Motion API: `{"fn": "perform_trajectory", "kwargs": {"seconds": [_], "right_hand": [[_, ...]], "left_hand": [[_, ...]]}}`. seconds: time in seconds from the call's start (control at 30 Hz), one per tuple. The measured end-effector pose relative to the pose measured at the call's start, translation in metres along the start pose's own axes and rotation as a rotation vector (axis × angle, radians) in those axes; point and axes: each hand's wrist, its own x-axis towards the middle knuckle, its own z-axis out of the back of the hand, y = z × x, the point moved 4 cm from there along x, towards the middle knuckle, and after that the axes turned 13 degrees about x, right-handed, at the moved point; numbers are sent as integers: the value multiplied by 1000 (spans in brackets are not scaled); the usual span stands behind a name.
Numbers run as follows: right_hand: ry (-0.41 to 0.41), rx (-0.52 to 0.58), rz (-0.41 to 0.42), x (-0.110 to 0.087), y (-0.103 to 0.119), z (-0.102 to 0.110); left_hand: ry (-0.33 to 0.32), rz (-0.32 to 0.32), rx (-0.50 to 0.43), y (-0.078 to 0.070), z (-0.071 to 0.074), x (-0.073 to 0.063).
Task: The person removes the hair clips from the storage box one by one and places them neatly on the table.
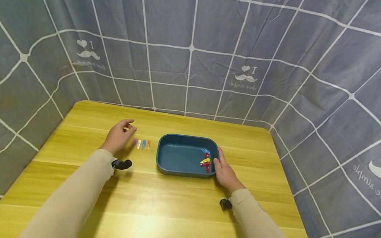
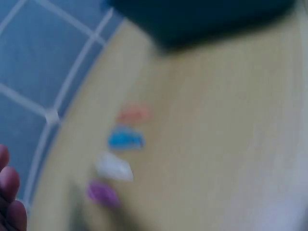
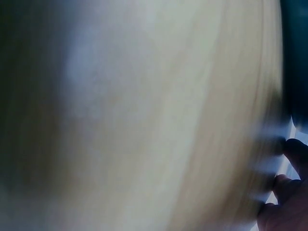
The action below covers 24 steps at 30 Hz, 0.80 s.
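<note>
Beside a short row of snap hair clips, purple (image 1: pixel 134 142), white (image 1: pixel 138 144), blue (image 1: pixel 144 144) and orange (image 1: pixel 149 144), my left hand (image 1: pixel 119 135) hovers with loosely bent fingers and nothing visible in it. Its fingertips (image 2: pixel 10 185) show at the edge of the left wrist view. A dark blue rectangular tray (image 1: pixel 171 171) stands right of the row. My right hand (image 1: pixel 225 174) holds the tray's right end, thumb over the rim and fingers along the outside. Inside that end lie several clips: a blue one (image 1: pixel 204 151), a yellow one (image 1: pixel 205 161) and red ones (image 1: pixel 208 167).
The wooden table (image 1: pixel 147 210) extends around the tray on all sides. A grey curtain (image 1: pixel 168 67) with white grid lines hangs behind the table and along both sides. Black wrist devices (image 1: pixel 122 164) sit under both sleeves. The right wrist view is blurred.
</note>
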Motion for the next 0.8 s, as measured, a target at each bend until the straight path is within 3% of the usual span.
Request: {"fn": "perform_trajectory", "kwargs": {"seconds": [0.17,0.37,0.8], "right_hand": [[7,8,8,-5,0,2],[21,10,7,-9,0,4],[42,4,20,-18,-1,10]], "left_hand": [[-3,-51,-69,-46,-5,-4],[64,-116,-130,-89,-22,-12],[140,-215,-152,-137,-63,-26]]}}
